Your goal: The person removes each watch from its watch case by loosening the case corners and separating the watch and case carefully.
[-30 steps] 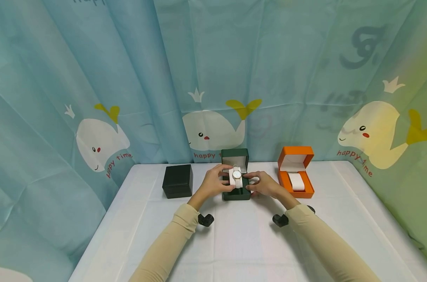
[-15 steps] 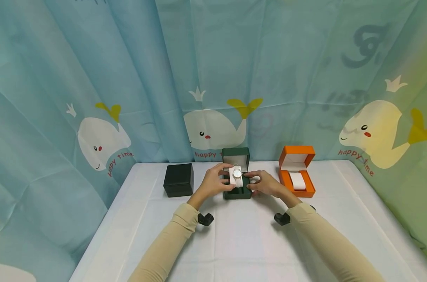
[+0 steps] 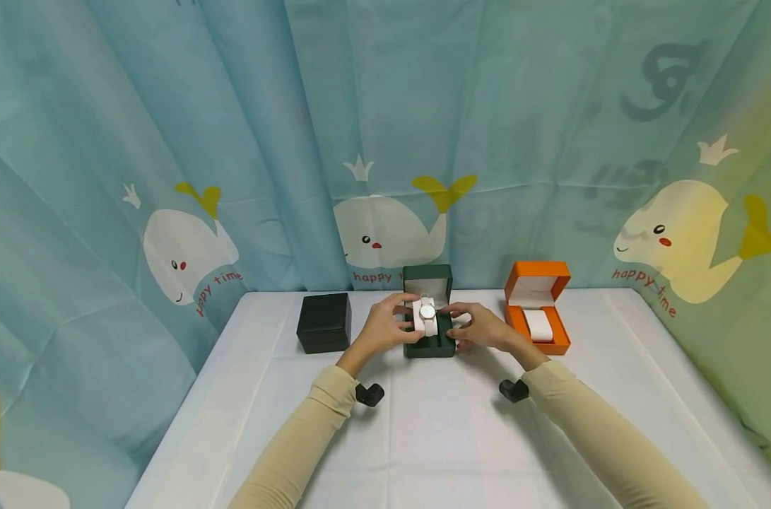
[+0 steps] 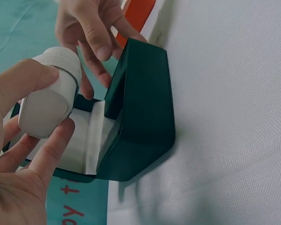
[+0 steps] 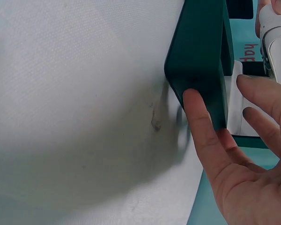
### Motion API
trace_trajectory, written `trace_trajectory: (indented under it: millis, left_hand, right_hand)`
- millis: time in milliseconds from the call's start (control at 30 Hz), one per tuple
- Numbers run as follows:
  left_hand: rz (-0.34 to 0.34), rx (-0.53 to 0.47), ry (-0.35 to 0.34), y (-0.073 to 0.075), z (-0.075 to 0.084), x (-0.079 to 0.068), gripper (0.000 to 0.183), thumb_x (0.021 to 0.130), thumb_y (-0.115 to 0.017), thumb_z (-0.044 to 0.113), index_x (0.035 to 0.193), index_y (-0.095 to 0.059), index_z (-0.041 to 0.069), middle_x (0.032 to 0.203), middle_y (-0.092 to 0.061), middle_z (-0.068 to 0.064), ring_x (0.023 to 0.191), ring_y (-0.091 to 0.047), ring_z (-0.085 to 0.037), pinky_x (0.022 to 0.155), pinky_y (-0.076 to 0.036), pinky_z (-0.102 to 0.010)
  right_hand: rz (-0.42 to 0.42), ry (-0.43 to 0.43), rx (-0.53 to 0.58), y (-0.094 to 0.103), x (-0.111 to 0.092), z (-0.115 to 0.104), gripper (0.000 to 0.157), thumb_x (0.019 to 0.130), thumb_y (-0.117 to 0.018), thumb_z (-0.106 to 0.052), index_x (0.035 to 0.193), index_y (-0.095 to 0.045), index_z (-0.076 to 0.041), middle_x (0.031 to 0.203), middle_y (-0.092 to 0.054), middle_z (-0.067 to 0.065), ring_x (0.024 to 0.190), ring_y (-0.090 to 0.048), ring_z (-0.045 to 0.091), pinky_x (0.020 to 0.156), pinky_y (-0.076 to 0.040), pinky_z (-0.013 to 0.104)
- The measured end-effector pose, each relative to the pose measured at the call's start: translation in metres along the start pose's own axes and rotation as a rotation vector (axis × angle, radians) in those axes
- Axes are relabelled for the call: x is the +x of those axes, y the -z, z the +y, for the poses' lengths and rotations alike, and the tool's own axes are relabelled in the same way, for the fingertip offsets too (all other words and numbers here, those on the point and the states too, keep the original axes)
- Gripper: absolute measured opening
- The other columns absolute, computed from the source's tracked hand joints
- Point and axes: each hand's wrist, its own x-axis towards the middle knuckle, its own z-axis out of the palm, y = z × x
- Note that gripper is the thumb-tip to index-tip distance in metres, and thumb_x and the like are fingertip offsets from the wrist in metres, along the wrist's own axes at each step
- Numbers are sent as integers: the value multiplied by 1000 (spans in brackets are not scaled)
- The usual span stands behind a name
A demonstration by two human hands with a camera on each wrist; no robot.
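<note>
Three boxes (image 3: 430, 350), one watch (image 3: 427, 312)

A closed black box (image 3: 324, 323) sits at the far left of the white-covered desk (image 3: 449, 445). At the far right, an orange box (image 3: 558, 328) stands with its lid raised, a white cushion (image 3: 538, 326) inside. Beyond the desk hangs a blue-green curtain (image 3: 385, 85), printed with a left whale (image 3: 191, 247), a middle whale (image 3: 391, 233) and a right whale (image 3: 671, 230), all white with yellow tails, above red "happy time" lettering.
</note>
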Motion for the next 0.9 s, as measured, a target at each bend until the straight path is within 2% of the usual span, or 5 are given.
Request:
trace_trajectory:
  millis: [233, 467, 733, 900]
  left_hand:
    - [-3, -5, 2, 0, -1, -2, 65, 78, -88, 6, 137, -61, 11, 136, -58, -13, 108, -70, -38, 80, -61, -32]
    - [-3, -18, -11, -1, -2, -3, 66, 78, -87, 4, 138, -60, 10, 139, -57, -12, 112, -68, -38, 82, -61, -35]
    - [-1, -17, -32, -1, -1, -3, 65, 79, -87, 3, 138, -60, 9, 139, -57, -12, 115, -66, -36, 82, -60, -28]
    - [-8, -34, -33, -1, 1, -3, 64, 80, -86, 4, 138, -60, 9, 140, -56, -13, 117, -65, -39, 83, -60, -28]
  right_hand:
    - [-2, -9, -11, 2, -1, 0, 55, 95, -72, -3, 147, -53, -2, 140, -47, 33, 81, -72, 35, 77, -62, 44]
    - [12, 51, -49, 4, -6, -4, 57, 96, -73, -9, 149, -52, -5, 140, -50, 30, 81, -73, 35, 76, -62, 39]
    - [40, 157, 22, 5, -9, -13, 59, 97, -72, -9, 150, -48, -1, 147, -46, 31, 105, -70, 38, 82, -61, 49]
    - [25, 202, 78, 2, -10, -20, 62, 98, -72, -14, 153, -46, -8, 154, -42, 23, 117, -64, 40, 88, -59, 50]
